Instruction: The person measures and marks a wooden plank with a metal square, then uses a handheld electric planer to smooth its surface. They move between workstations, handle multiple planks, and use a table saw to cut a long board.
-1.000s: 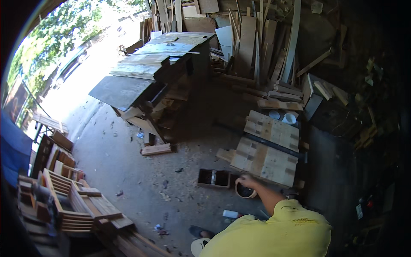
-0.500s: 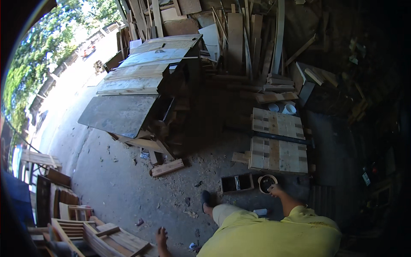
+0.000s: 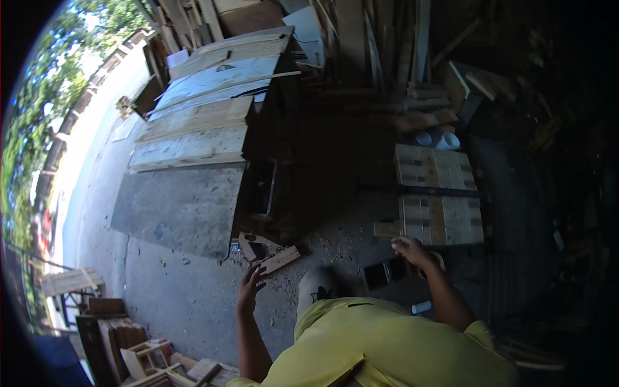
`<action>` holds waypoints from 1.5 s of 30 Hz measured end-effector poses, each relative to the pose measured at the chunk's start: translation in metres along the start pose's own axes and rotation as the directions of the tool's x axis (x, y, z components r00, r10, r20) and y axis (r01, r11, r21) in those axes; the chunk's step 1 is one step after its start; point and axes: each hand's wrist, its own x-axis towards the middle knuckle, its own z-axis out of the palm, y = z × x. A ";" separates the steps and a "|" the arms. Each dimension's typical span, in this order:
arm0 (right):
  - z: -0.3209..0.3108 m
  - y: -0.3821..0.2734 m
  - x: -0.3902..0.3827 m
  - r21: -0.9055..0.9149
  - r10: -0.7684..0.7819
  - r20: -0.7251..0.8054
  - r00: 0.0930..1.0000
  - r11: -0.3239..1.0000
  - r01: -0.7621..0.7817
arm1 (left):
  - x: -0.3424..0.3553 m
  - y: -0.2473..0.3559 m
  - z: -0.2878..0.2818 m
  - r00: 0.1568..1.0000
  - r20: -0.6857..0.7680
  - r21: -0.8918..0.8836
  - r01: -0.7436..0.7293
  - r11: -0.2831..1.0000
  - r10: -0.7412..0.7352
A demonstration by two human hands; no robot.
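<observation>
My right hand [image 3: 411, 250] is raised in front of me with its fingers curled together; whatever is in them, if anything, is too small to make out. Behind that wrist shows the rim of a round pale bowl [image 3: 441, 260], mostly covered by my forearm. A dark open box with compartments [image 3: 380, 275] sits on the floor just left of the bowl. My left hand [image 3: 248, 291] hangs in the air, empty and with fingers apart, over the floor near a short wooden block [image 3: 281, 259].
A long workbench covered with boards [image 3: 193, 135] and a grey sheet [image 3: 177, 206] stands ahead to the left. A low plank-topped stand [image 3: 440, 222] with a dark bar [image 3: 438, 191] across it is at the right. Wooden frames [image 3: 155, 361] lie at the lower left. A white cylinder [image 3: 422, 307] is beside me.
My right hand has come out of the bowl and lifted forward. My left hand has risen and moved forward. My view has shifted, with the workbench now closer.
</observation>
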 end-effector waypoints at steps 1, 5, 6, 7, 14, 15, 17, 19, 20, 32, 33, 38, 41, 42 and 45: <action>-0.005 -0.017 0.016 0.051 -0.012 -0.006 1.000 0.999 0.012 | 0.025 0.016 0.010 0.996 0.086 -0.013 -0.026 1.000 0.027; -0.012 -0.073 0.085 0.062 -0.040 -0.004 0.999 0.997 0.040 | 0.113 0.097 0.052 0.949 0.305 -0.078 -0.055 0.995 0.077; -0.015 -0.067 0.103 0.062 -0.024 -0.018 1.000 0.998 0.025 | 0.135 0.118 0.061 0.930 0.352 -0.036 -0.098 0.995 0.104; -0.021 -0.054 0.128 0.081 0.002 -0.062 0.998 0.997 0.003 | 0.156 0.142 0.071 0.922 0.373 -0.033 -0.097 0.995 0.102; -0.095 0.098 0.164 0.026 0.601 -0.211 0.771 0.792 -0.611 | 0.263 0.300 0.136 0.774 0.593 -0.214 -0.113 0.970 0.221; -0.122 0.133 0.139 0.243 0.626 -0.096 0.774 0.768 -0.592 | 0.279 0.320 0.144 0.718 0.651 -0.228 -0.124 0.966 0.246; -0.139 0.159 0.126 0.443 0.621 0.026 0.783 0.695 -0.566 | 0.313 0.351 0.148 0.695 0.665 -0.278 -0.110 0.954 0.274; -0.141 0.151 0.144 0.381 0.719 -0.097 0.688 0.665 -0.642 | 0.344 0.374 0.153 0.687 0.660 -0.306 -0.122 0.944 0.303; -0.141 0.140 0.159 0.391 0.721 -0.090 0.687 0.660 -0.642 | 0.361 0.384 0.161 0.664 0.666 -0.336 -0.139 0.931 0.339; -0.357 0.037 0.532 0.110 0.811 -0.107 0.576 0.585 -0.803 | 0.611 0.542 0.355 0.539 0.756 -0.213 -0.335 0.918 0.372; -0.382 0.030 0.592 0.164 0.749 -0.095 0.656 0.662 -0.731 | 0.639 0.561 0.377 0.540 0.753 -0.199 -0.358 0.912 0.376; -0.422 -0.119 0.867 -0.214 0.270 -0.203 0.941 0.926 -0.312 | 0.756 0.650 0.461 0.738 0.612 -0.012 -0.352 0.936 0.286; -0.451 -0.223 0.960 -0.269 -0.032 -0.166 0.986 0.963 -0.013 | 0.830 0.693 0.501 0.774 0.545 -0.033 -0.364 0.931 0.322; -0.465 -0.247 0.978 -0.267 -0.031 -0.174 0.984 0.963 -0.016 | 0.856 0.700 0.511 0.806 0.490 -0.051 -0.353 0.934 0.331; -0.515 -0.270 1.042 -0.060 -0.030 -0.167 0.985 0.998 0.020 | 0.945 0.730 0.558 0.863 0.399 -0.103 -0.293 0.951 0.309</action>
